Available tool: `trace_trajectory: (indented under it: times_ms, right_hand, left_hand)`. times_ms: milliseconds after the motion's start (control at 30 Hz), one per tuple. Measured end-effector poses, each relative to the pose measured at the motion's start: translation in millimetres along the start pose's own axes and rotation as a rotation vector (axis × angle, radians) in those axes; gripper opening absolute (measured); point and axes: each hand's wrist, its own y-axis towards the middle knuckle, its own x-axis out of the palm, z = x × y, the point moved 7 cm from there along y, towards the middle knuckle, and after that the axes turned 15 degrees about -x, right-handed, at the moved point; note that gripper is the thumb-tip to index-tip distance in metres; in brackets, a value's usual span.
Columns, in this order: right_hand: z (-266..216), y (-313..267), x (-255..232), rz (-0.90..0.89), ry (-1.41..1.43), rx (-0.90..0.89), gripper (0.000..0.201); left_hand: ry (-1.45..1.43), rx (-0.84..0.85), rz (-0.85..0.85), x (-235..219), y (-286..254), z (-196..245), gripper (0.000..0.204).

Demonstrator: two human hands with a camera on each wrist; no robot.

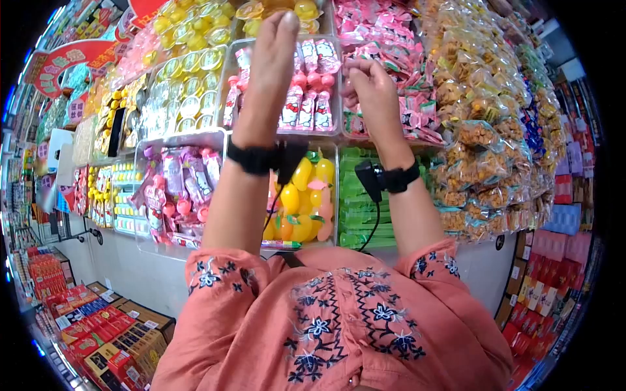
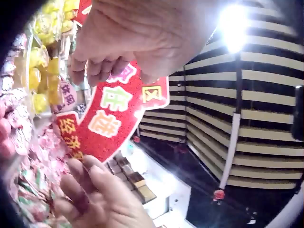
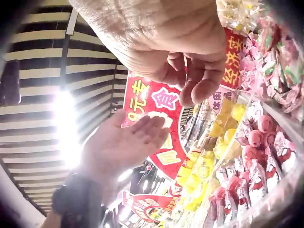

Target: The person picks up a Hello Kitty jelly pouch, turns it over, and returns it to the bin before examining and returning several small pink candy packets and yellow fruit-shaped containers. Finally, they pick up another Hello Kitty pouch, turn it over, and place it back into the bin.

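Both my arms are raised in front of a wall of clear candy bins. My left hand (image 1: pixel 274 58) is held flat with straight fingers before the bin of white cartoon-cat packets with red lollipops (image 1: pixel 315 91). In the right wrist view the left hand (image 3: pixel 123 142) shows an empty palm. My right hand (image 1: pixel 368 85) is beside it, its fingers curled, in front of the pink packets (image 1: pixel 385 32). From the right wrist camera the right hand (image 3: pixel 190 71) shows curled fingers with nothing visible in them. The hands are close but apart.
Bins of yellow jelly cups (image 1: pixel 189 72), yellow fruit-shaped sweets (image 1: pixel 303 195) and green packets (image 1: pixel 362 195) surround the hands. Bagged snacks (image 1: pixel 482 117) hang at the right. A red sign (image 2: pixel 114 114) hangs overhead. Red boxes (image 1: pixel 85 319) line the lower left shelf.
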Motion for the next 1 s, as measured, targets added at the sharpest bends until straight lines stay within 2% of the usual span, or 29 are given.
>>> trace_trajectory:
  times_ms: [33, 67, 100, 133, 167, 200, 233, 300, 333, 400, 467, 500, 533, 667, 700, 767, 867, 1000]
  right_hand:
    - [-4.5, -8.3, -1.6, -0.013, 0.009, 0.006, 0.024]
    - [-9.2, -19.1, -0.6, -0.039, -0.007, 0.045, 0.022]
    - [-10.2, -29.6, 2.3, -0.090, -0.016, 0.080, 0.020]
    - [-6.7, -42.2, 5.1, -0.142, -0.024, 0.117, 0.018]
    - [1.4, -52.6, 8.1, -0.195, -0.031, 0.155, 0.016]
    - [23.2, -63.6, 13.3, -0.319, 0.057, 0.121, 0.014]
    - [29.3, -73.9, 19.6, -0.373, 0.056, 0.175, 0.014]
    - [33.7, -99.1, 35.3, -0.482, 0.052, 0.285, 0.014]
    - [30.8, -107.6, 41.4, -0.476, 0.040, 0.303, 0.016]
    - [26.5, -117.8, 53.0, -0.556, 0.027, 0.276, 0.019]
    - [22.0, -126.3, 66.8, -0.629, 0.022, 0.273, 0.021]
    - [25.1, -128.9, 73.2, -0.608, 0.052, 0.243, 0.023]
    - [26.6, -132.0, 80.3, -0.626, 0.063, 0.248, 0.023]
    - [6.0, -140.8, 109.5, -0.702, 0.076, 0.246, 0.023]
    - [0.9, -142.6, 116.2, -0.715, 0.077, 0.226, 0.022]
    - [-7.0, -147.2, 131.7, -0.751, 0.086, 0.200, 0.022]
    - [-19.7, -156.0, 154.8, -0.797, 0.090, 0.190, 0.021]
    - [-26.9, -165.8, 183.9, -0.847, 0.087, 0.125, 0.018]
  left_hand:
    - [0.177, -0.048, -0.031, 2.7, -28.4, 23.5, 0.044]
    - [0.179, -0.076, -0.107, 6.9, -48.5, 22.4, 0.043]
    - [0.182, -0.102, -0.182, 12.6, -66.4, 17.9, 0.043]
    - [0.126, -0.198, -0.246, 17.3, -86.8, 11.4, 0.041]
    - [0.069, -0.293, -0.310, 20.4, -106.5, 3.9, 0.038]
    - [0.104, -0.395, -0.450, 17.6, -124.9, -9.7, 0.040]
    - [0.106, -0.434, -0.519, 13.2, -141.8, -12.3, 0.039]
    - [0.102, -0.527, -0.477, -8.8, -164.8, -13.6, 0.037]
    - [0.159, -0.520, -0.421, -24.9, -172.7, -12.3, 0.036]
    - [0.225, -0.519, -0.295, -62.6, -187.3, -15.0, 0.033]
    - [0.145, -0.564, -0.142, -100.3, -203.9, -13.4, 0.034]
    - [0.117, -0.589, -0.060, -118.4, -211.6, -9.4, 0.035]
    - [0.160, -0.564, 0.017, -137.7, -217.4, -5.7, 0.035]
    - [-0.061, -0.470, 0.265, -198.0, -241.0, 1.6, 0.033]
    - [-0.031, -0.448, 0.345, -212.7, -246.6, 6.5, 0.033]
    - [-0.084, -0.377, 0.422, -240.3, -257.4, 5.4, 0.032]
    - [-0.083, -0.355, 0.522, -270.1, -270.4, 8.6, 0.031]
    - [-0.091, -0.336, 0.573, -300.8, -281.0, 3.5, 0.031]
